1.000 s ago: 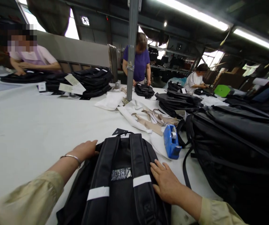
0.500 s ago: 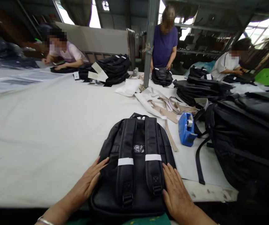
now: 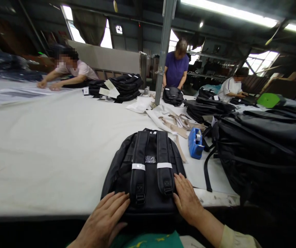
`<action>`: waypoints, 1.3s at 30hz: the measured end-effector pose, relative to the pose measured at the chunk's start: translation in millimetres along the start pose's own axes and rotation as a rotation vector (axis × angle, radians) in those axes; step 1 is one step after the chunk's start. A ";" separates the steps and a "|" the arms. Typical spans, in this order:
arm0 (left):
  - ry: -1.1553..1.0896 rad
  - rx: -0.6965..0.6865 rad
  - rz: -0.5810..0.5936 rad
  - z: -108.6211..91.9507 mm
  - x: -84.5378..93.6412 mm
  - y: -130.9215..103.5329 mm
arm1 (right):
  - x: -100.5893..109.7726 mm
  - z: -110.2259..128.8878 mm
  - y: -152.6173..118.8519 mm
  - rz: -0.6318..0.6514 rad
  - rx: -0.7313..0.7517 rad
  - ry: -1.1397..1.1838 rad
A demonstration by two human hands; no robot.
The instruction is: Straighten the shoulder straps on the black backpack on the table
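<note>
A black backpack (image 3: pixel 151 186) lies in front of me at the table's near edge, its shoulder straps facing up. White bands wrap both straps, and a small clear plastic piece shows between them. My left hand (image 3: pixel 109 213) rests on the backpack's lower left corner, fingers stretched out. On the lower right side, my right hand (image 3: pixel 188 198) lies flat against the backpack with its fingers extended. Neither hand grips anything.
A blue tape dispenser (image 3: pixel 196 144) stands right of the backpack, near brown and white paper strips (image 3: pixel 175 126). Large black bags (image 3: pixel 261 148) are heaped at the right. Beyond a metal post (image 3: pixel 163 51), a person in purple (image 3: pixel 176 69) handles another bag; two more people work at the sides.
My left hand has shifted down to the backpack's lower corner. The right hand stays at its right side. My view has tilted upward, and the person at left has reached farther left.
</note>
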State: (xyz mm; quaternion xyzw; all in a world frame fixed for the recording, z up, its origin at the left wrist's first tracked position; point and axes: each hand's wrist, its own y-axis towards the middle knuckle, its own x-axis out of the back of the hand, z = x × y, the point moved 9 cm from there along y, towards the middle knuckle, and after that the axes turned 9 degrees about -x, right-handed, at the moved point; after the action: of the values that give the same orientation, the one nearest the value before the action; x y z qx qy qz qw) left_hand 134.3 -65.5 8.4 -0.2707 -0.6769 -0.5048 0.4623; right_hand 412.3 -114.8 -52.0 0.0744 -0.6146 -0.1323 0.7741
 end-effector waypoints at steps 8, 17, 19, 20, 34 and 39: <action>-0.076 0.021 0.574 24.9 -27.1 36.7 | 5.3 18.2 -24.8 0.063 0.222 -0.013; -0.074 -0.077 0.525 33.6 -34.6 34.7 | 17.5 31.8 -9.7 -0.056 0.416 -0.068; -0.101 -0.056 0.492 34.2 -30.6 30.4 | 21.7 34.7 -7.8 -0.110 0.410 -0.061; -0.121 -0.040 0.471 32.2 -26.9 30.4 | 23.2 35.7 -6.6 -0.121 0.400 -0.050; -0.077 0.012 0.523 16.3 -38.4 47.3 | 38.3 40.9 2.2 -0.156 0.397 0.015; -0.113 -0.051 0.492 19.7 -35.0 38.2 | 40.1 42.4 -2.4 -0.192 0.418 0.015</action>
State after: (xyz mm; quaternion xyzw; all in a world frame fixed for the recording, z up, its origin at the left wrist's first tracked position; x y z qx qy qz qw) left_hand 174.1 -30.5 -7.8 -0.4667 -0.6026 -0.3779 0.5257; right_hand 379.2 -127.0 -5.4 0.2920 -0.6130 -0.0745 0.7304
